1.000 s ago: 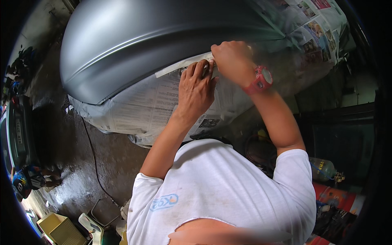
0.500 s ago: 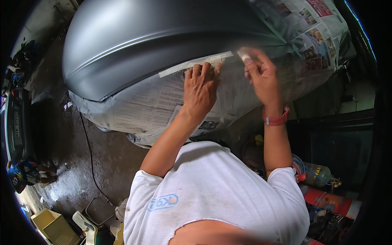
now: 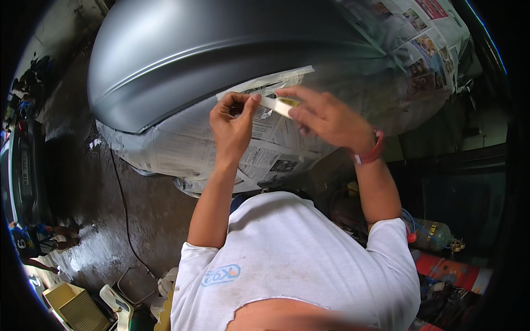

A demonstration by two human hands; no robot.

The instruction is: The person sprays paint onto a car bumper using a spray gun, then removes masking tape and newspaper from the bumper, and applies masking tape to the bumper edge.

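My right hand (image 3: 337, 122) is closed around a small roll of masking tape (image 3: 284, 108). The loose end of that roll is pinched between the thumb and fingers of my left hand (image 3: 232, 132), a short length stretched between the two. Both hands hover over printed newspaper sheets (image 3: 187, 144) that cover the area below a smooth grey car body panel (image 3: 221, 41). A pale tape strip (image 3: 298, 73) runs along the newspaper's upper edge, beside the panel's lower border. My fingers hide part of it.
More newspaper (image 3: 422, 66) covers the far right. Beside me at right are a gas cylinder (image 3: 433, 236) and a red cylinder (image 3: 452, 273). Along the left, a dark cable (image 3: 122, 204) crosses the wet floor near a parked car (image 3: 25, 160), a person (image 3: 44, 241) and a yellowish bin (image 3: 80, 309).
My left hand has lifted off the stuck strip, shifted left and taken the tape's end. My right hand has moved left and down with the roll, close to my left.
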